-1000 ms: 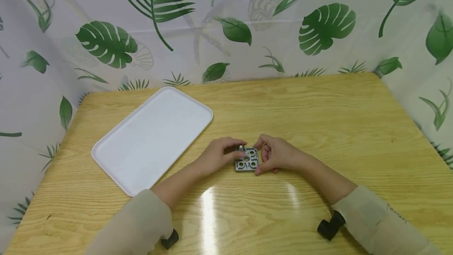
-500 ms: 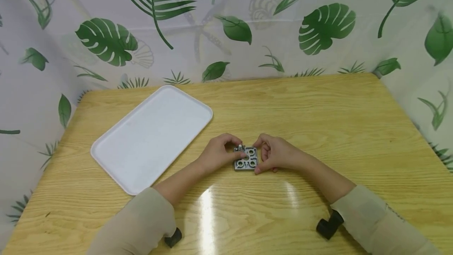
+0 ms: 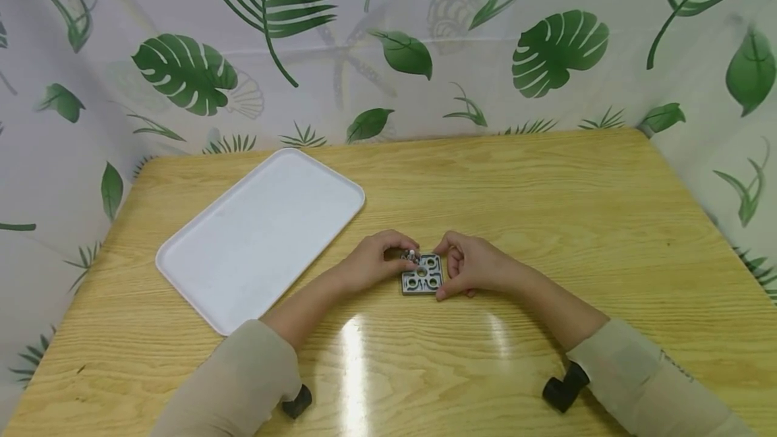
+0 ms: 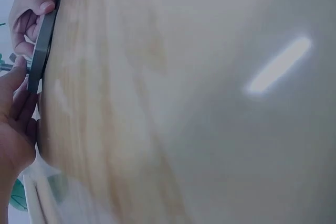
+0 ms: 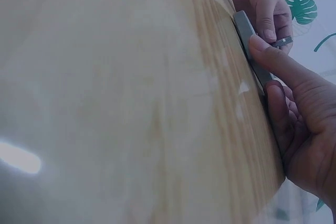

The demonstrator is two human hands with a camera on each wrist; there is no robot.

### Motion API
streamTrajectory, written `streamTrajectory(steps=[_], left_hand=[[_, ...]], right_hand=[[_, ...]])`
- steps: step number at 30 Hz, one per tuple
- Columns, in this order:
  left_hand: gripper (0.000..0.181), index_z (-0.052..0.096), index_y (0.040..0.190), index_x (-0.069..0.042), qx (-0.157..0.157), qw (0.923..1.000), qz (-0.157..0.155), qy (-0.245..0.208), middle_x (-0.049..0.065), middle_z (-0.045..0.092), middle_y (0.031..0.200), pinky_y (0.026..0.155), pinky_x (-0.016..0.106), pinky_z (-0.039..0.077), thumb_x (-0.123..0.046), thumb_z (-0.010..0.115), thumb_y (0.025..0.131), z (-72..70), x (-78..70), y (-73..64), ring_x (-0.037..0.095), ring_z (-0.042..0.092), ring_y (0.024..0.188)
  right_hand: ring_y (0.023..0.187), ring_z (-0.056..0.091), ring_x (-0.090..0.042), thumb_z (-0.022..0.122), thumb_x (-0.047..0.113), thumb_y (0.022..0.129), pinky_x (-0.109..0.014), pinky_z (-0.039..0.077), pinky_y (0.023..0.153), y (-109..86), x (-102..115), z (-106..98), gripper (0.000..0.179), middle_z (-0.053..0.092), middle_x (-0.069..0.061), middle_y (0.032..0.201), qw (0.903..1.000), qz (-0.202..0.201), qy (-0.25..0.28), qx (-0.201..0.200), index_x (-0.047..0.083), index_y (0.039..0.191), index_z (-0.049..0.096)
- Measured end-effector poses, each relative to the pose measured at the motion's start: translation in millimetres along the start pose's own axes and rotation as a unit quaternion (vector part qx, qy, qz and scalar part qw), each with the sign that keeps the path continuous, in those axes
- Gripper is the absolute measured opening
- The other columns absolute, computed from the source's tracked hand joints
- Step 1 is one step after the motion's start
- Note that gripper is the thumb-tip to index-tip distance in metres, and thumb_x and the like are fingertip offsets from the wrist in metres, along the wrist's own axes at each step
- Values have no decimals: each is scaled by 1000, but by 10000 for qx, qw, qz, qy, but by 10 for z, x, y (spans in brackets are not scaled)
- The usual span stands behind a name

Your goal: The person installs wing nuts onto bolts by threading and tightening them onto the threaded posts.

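A square grey metal plate (image 3: 429,283) with several round holes lies at the middle of the table. Its right edge is held between the thumb and fingers of my right hand (image 3: 482,265). At the plate's far left corner, my left hand (image 3: 367,265) pinches a small metal fitting (image 3: 412,255) with a pale tip, thumb in front and forefinger behind. Much of the fitting is hidden by those fingers. From the left side, a thin metal shaft (image 4: 6,67) sticks out past the thumb. Seen edge-on, the plate (image 5: 247,35) is fairly thick.
A white rectangular tray (image 3: 261,241) lies slanted to the left on the wooden table (image 3: 546,187). Behind the table hangs a leaf-patterned cloth (image 3: 461,100). Black devices (image 3: 566,388) sit at both sleeves.
The left thumb has drawn back slightly from the plate's centre hole, which it partly covered half a second ago. The right hand keeps its hold on the plate's edge.
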State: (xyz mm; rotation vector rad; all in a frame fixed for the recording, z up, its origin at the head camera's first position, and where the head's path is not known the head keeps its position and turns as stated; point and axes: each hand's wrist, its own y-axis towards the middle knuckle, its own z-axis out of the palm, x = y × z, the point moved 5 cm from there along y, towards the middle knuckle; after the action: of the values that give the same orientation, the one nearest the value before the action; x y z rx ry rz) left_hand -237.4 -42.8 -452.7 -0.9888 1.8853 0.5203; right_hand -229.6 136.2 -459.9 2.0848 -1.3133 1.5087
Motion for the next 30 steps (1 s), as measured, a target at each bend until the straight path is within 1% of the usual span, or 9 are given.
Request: streamTrajectory(steps=[6,8,9,11,13,16,19,23,30], left_hand=[[23,62,113,-11,559,9983,61,124,3,60,120,100,32,41,-18,64,91,-34,-14,30,15,53,114],[29,60,118,-11,601,9981,-91,36,2,60,122,102,32,39,-18,66,90,-40,-12,28,15,51,117],[33,59,120,-11,548,9983,-204,-21,2,60,123,103,31,39,-18,68,89,-42,-7,25,14,51,118],[43,57,122,-10,261,9987,-418,-156,2,60,123,104,32,38,-21,73,84,-40,-2,11,15,52,119],[49,58,122,-11,-242,9967,-723,-267,0,63,119,101,32,41,-27,77,80,-31,6,-23,14,55,115],[50,61,114,-13,-1100,9884,-1016,-239,-3,66,106,90,32,48,-40,78,76,-1,-8,-107,12,61,100],[45,64,106,-15,-1615,9807,-1095,-147,-6,67,98,83,31,50,-46,76,76,45,-33,-184,10,62,91],[39,66,104,-15,-1772,9798,-921,-83,-6,67,98,84,31,50,-42,76,77,69,-73,-217,10,63,93],[31,69,102,-15,-1727,9827,-642,183,-5,66,99,88,31,48,-34,76,79,27,-115,-196,11,61,95]], right_hand=[[47,51,-14,88,23,65,-29,48,43,3,9,-2,66,58,-4,67,10000,-16,42,23,3,113,47],[46,51,-14,88,23,65,-28,47,43,5,10,-2,66,58,-4,67,10000,-4,57,18,3,113,47],[46,51,-14,88,23,64,-28,47,43,6,11,-2,66,58,-4,67,10000,5,65,20,3,113,47],[46,51,-13,88,23,64,-27,47,43,8,13,1,66,59,-4,67,10000,10,56,24,3,113,47],[46,51,-13,88,24,64,-28,47,43,10,17,4,67,59,-4,67,10000,4,52,33,3,113,47],[47,51,-14,88,24,65,-29,48,44,11,26,3,67,59,-4,67,10000,-20,8,51,3,114,47],[46,51,-14,88,24,65,-29,48,44,7,27,-4,68,58,-5,67,10000,-27,23,73,2,116,47],[46,50,-14,88,24,65,-28,48,43,3,21,-14,69,58,-5,67,9999,-27,67,88,2,117,47],[47,51,-14,88,25,65,-29,48,44,-1,20,-15,69,58,-5,68,9999,-44,51,83,2,116,47]])
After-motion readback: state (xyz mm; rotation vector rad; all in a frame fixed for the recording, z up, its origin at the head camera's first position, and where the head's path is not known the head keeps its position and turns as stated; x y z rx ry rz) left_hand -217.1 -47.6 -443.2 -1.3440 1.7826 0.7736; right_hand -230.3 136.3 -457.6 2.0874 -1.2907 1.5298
